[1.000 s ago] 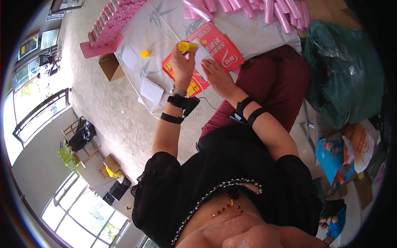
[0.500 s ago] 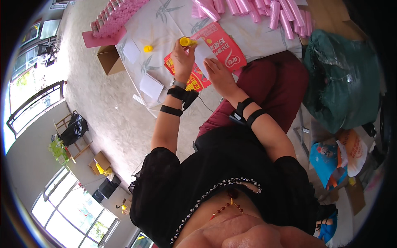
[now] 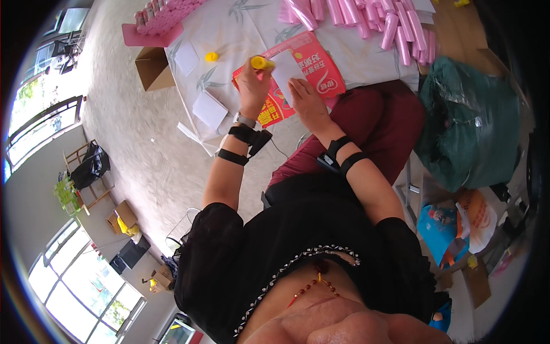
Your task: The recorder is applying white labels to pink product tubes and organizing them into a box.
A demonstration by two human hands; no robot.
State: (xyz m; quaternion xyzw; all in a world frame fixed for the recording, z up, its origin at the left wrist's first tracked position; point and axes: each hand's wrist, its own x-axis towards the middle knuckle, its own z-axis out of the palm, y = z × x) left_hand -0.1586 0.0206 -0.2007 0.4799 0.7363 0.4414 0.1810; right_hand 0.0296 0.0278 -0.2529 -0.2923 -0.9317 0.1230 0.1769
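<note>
My left hand (image 3: pixel 254 89) is closed around a yellow glue stick (image 3: pixel 260 62), held at the left edge of a white sheet of paper (image 3: pixel 282 67). On the lower right part of that sheet rests my right hand (image 3: pixel 309 106), its fingers stretched out flat. Beneath the paper is a red printed cardboard piece (image 3: pixel 323 63), partly hidden by my hands. A small yellow cap (image 3: pixel 212 57) sits on the table to the left. Closer to me, left of my left wrist, lies a stack of white paper (image 3: pixel 210 110).
Pink plastic rolls (image 3: pixel 349 14) lie heaped along the far side of the patterned tablecloth (image 3: pixel 240 34). More pink rolls fill a pink box (image 3: pixel 154 37) at the far left. An open cardboard box (image 3: pixel 153 69) stands beside the table. To the right is a large green sack (image 3: pixel 467 126).
The view has shifted slightly, so the table things sit a little differently in it. Both hands keep nearly the same places at the paper; the glue stick stays in my left hand.
</note>
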